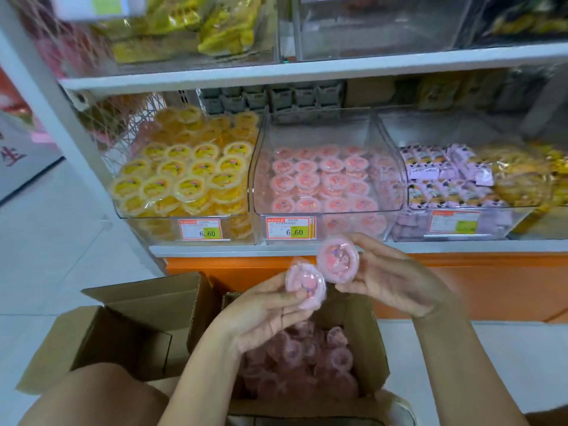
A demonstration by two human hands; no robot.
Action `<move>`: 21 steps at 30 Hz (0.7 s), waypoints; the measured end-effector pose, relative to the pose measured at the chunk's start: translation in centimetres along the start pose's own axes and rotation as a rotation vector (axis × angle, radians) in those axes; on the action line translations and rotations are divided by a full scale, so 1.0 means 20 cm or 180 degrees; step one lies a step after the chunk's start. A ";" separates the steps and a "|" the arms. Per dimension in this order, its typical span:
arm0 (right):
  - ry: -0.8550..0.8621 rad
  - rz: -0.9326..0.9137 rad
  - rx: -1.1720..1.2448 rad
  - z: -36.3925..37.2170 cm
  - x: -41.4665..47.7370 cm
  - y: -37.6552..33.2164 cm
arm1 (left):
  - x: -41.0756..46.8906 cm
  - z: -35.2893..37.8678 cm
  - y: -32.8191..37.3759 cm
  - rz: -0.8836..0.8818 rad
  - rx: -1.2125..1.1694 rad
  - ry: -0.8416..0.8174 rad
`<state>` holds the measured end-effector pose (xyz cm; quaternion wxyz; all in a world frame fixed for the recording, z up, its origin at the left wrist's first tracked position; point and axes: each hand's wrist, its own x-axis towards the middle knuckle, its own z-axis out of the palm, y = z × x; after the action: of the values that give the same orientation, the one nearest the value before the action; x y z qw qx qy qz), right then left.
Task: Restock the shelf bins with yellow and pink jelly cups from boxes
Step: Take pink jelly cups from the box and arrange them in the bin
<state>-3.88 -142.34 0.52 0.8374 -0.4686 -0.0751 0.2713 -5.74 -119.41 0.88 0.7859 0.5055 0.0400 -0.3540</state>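
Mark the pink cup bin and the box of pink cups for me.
pink cup bin (319,133): head view, bare clear wall above the cups.
box of pink cups (367,336): head view, right cardboard wall.

Two pink jelly cups are held: a first cup (305,285) in the left hand (264,305), a second cup (338,259) in the right hand (390,281). Below the hands stand two open boxes: left box (123,327), right box (365,327). Above the hands sit three tagged bins: yellow bin (153,229), pink bin (338,130), purple bin (408,232).
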 end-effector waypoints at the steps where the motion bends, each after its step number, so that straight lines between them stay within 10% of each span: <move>1: -0.0136 -0.0184 0.0183 0.01 -0.01 -0.03 | -0.01 0.02 0.03 0.0066 0.0047 -0.0013; 21: 0.2664 -0.1420 -0.0513 0.17 0.20 -0.37 | 0.31 0.16 0.69 0.0673 0.1504 0.0827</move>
<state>1.13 -140.81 7.91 0.7945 -0.5734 0.1489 -0.1335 6.19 -121.94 10.46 0.6671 0.7170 0.0038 -0.2019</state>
